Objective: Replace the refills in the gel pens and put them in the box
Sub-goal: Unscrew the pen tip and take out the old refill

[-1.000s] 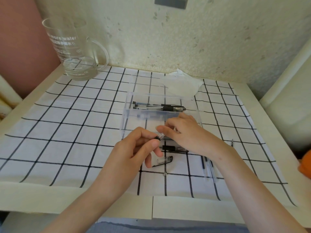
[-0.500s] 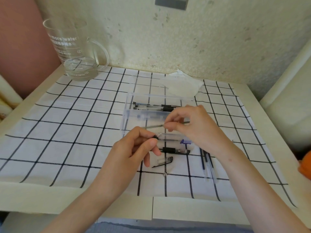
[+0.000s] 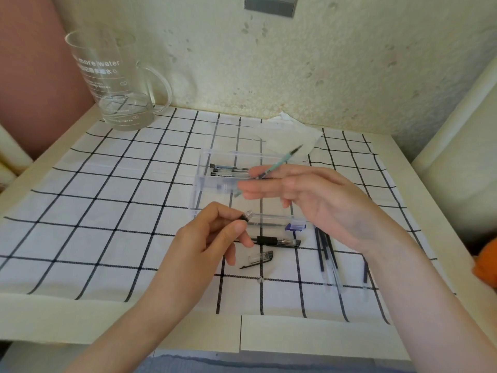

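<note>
While the left hand point(image 3: 204, 246) grips the clear pen barrel with the black end point(image 3: 245, 217) between curled thumb and fingers, just at 6 o'clock of the clear plastic box point(image 3: 200, 184), the right hand point(image 3: 317, 203) holds the thin pale-green refill point(image 3: 279, 162) above the box's 3 o'clock side, its dark tip aimed toward 1 o'clock. That refill seems pinched between the outstretched fingers, though blur hides exactly which.

The step in hand looks like drawing out the old refill, and it appears done, since refill and barrel are well apart. Next, I judge, the spent refill wants laying aside. One of the dark-blue refills point(image 3: 326, 254) on the black-checked white cloth point(image 3: 107, 211), at 4 o'clock of the box, then needs picking up and threading straight into the barrel's open mouth. The clear cap with a black clip point(image 3: 261, 257) waits at 6 o'clock for reassembly. Some finished black-and-clear pens point(image 3: 228, 170) already lie in the box's far side.

A second ago both hands met at the barrel's mouth, and half a second ago the refill lay level, partly drawn. Now it is fully out and tilted up, with the right hand swung toward 2 o'clock. The left hand has scarcely moved.
</note>
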The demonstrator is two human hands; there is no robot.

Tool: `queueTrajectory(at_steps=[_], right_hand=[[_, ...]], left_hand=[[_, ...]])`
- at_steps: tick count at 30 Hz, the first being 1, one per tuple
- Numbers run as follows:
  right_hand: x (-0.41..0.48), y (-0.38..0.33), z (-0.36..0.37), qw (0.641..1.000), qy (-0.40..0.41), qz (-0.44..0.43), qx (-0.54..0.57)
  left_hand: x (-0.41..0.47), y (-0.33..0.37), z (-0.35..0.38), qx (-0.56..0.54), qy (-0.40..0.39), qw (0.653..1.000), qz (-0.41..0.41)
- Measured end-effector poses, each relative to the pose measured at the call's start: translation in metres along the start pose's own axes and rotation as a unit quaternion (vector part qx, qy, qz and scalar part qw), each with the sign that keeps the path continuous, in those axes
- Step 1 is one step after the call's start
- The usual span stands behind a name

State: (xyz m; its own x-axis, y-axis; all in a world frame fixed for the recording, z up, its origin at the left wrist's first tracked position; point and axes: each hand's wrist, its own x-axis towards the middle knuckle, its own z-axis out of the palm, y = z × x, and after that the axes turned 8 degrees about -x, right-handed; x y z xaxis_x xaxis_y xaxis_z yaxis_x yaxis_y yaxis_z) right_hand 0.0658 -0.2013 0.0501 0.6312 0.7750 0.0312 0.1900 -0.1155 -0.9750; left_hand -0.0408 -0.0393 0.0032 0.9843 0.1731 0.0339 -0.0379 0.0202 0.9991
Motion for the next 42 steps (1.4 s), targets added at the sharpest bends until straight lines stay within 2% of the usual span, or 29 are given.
queueTrajectory(at_steps=[2,7,12,24,42], right_hand=[[0.000,0.000,0.000,0.999,0.004,-0.015,0.033],[0.006,0.007,0.007,0.984,0.176,-0.007,0.017],[0.007,0.005,0.014,0.966,0.242,-0.021,0.093],[0.006,0.006,0.019,0.975,0.212,-0.013,0.073],[0.002,0.011,0.017,0.983,0.169,-0.046,0.055]], left_hand=[[0.000,-0.001,0.000,-0.001,0.002,1.000,0.002],[0.001,-0.002,0.000,0.005,0.003,1.000,0.010],[0.001,-0.004,-0.001,0.005,0.006,1.000,0.022],[0.002,-0.004,-0.001,0.006,0.004,1.000,0.030],[0.004,-0.005,0.000,-0.008,0.016,1.000,0.008]])
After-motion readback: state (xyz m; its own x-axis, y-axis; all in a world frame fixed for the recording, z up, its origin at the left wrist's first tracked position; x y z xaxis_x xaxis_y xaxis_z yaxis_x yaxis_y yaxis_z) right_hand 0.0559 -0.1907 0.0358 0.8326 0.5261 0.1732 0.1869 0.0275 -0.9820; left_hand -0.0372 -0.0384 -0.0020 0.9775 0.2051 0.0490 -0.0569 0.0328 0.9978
